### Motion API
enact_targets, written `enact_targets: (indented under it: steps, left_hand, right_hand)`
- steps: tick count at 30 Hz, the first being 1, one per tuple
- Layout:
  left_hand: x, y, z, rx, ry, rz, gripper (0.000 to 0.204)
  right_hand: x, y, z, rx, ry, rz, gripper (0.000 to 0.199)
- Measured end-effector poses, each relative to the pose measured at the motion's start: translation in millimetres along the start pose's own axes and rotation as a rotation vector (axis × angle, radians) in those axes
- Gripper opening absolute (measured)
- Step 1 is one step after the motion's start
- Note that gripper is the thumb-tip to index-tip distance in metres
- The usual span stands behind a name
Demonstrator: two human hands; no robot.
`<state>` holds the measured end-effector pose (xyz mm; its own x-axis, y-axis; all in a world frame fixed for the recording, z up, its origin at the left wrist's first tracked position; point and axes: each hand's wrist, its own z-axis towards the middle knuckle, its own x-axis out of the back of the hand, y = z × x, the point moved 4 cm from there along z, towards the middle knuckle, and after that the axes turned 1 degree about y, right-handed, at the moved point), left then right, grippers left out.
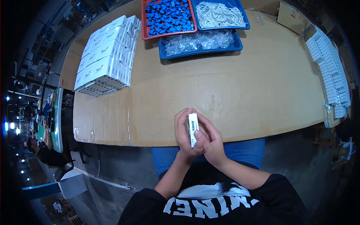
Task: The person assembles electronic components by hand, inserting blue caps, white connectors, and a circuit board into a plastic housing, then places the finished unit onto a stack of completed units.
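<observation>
Black shirt (213, 202) with white print lies nearest the camera, with blue trousers (251, 150) showing beyond it at the near edge of the cardboard-covered worktop (243, 93). Both hands are grasping one small white box (192, 129), held upright in the view in front of the torso, by that same edge; whether it touches the worktop cannot be told. Fingers of the left hand (182, 131) curl along its left side; those of the right hand (212, 144) close round its right, a thumb against the printed face.

At the far side stand three trays: a red tray (168, 36) of blue-and-black pieces (168, 17), a blue tray (225, 27) of slender white parts (219, 15), and, nearer, a second blue tray (202, 54) of clear plastic bags (198, 41). Stacked white boxes (105, 56) occupy the far left; smaller white cartons (330, 71) line the right end.
</observation>
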<state>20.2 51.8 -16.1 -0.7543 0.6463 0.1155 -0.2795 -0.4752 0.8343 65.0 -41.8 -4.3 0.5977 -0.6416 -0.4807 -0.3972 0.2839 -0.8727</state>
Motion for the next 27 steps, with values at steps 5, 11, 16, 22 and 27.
enact_targets:
  steps: [5,11,16,22,27]
  left_hand:
    - [2,-6,-5,-0.025,0.041,-0.084,0.094]
    - [3,-2,-10,0.044,0.08,-0.152,0.086]
    - [5,-2,-12,0.02,0.101,-0.154,0.086]
    - [6,-4,-15,0.051,0.112,-0.138,0.092]
    - [0,-9,-13,0.13,0.076,-0.294,0.102]
  right_hand:
    - [-5,3,-4,0.029,-0.012,0.061,0.063]
    - [-2,-2,-7,0.144,-0.036,-0.168,0.056]
    - [-1,-4,-6,0.254,-0.039,-0.34,0.049]
    - [-3,-6,-6,0.285,-0.06,-0.381,0.05]
    - [-1,-5,-1,0.052,-0.02,-0.213,0.053]
